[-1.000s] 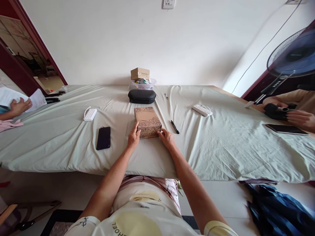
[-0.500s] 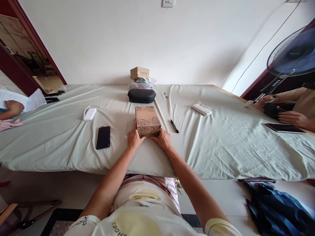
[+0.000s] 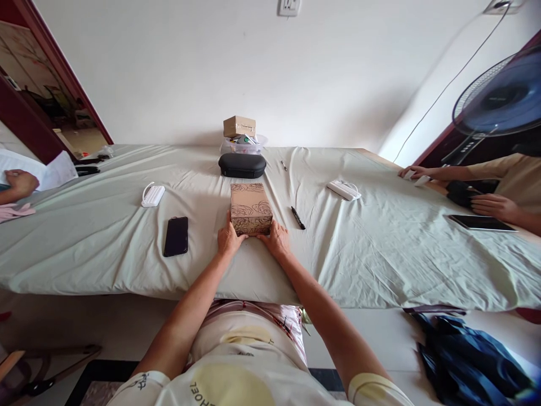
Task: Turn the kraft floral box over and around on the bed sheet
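Observation:
A brown cardboard box (image 3: 251, 203) with dark swirling line drawings rests on the cloth-covered table in front of me. At its near left corner is my left hand (image 3: 229, 239), fingers along the side and thumb at the bottom front edge. My right hand (image 3: 276, 239) grips the near right corner in the same way. Both hands are closed on the box, their fingertips partly hidden by its sides. Just right of the box lies a black pen (image 3: 298, 217). A dark phone (image 3: 176, 237) lies face up to the left of my left hand.
Behind the box sit a black zip case (image 3: 242, 166) and a clear plastic bin (image 3: 228, 148) topped by a small carton (image 3: 239, 126). White power banks (image 3: 153, 195) flank the box left and right. Other people's hands (image 3: 494, 207) show at both table ends, near a tablet (image 3: 482, 223) and a fan (image 3: 499, 96).
The box and my hands stay nearly in place, with the box's near right corner shifted slightly left. At the right end, another person's hand has reached farther along the table edge, toward small white objects.

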A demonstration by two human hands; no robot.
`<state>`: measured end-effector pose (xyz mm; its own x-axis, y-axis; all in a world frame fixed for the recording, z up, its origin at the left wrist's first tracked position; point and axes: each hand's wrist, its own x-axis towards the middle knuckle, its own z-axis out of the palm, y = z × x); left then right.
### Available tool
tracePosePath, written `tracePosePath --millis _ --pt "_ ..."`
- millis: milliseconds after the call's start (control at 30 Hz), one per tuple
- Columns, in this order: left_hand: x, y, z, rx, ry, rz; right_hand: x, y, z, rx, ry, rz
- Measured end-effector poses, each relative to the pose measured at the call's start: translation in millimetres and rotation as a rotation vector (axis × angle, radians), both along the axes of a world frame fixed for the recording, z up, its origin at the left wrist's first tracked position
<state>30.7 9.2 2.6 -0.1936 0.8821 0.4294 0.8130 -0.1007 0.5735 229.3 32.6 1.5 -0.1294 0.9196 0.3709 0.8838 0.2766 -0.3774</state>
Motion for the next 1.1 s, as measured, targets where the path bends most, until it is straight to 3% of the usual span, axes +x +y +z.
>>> tracePosePath --millis 200,433,667,1100 --pt "-8 6 -8.4 0.026 0.035 -0.041 9 9 -5.0 0.023 0.054 0.081" --pt "-11 6 -4.8 -0.018 0.078 -0.023 18 10 1.6 -0.011 0.141 0.152" --pt "-12 6 -6.0 -0.059 0.106 0.015 19 10 1.7 -0.075 0.215 0.092" --pt "-16 10 -8.6 -0.117 0.007 -0.005 20 7 4.2 -0.031 0.278 0.111"
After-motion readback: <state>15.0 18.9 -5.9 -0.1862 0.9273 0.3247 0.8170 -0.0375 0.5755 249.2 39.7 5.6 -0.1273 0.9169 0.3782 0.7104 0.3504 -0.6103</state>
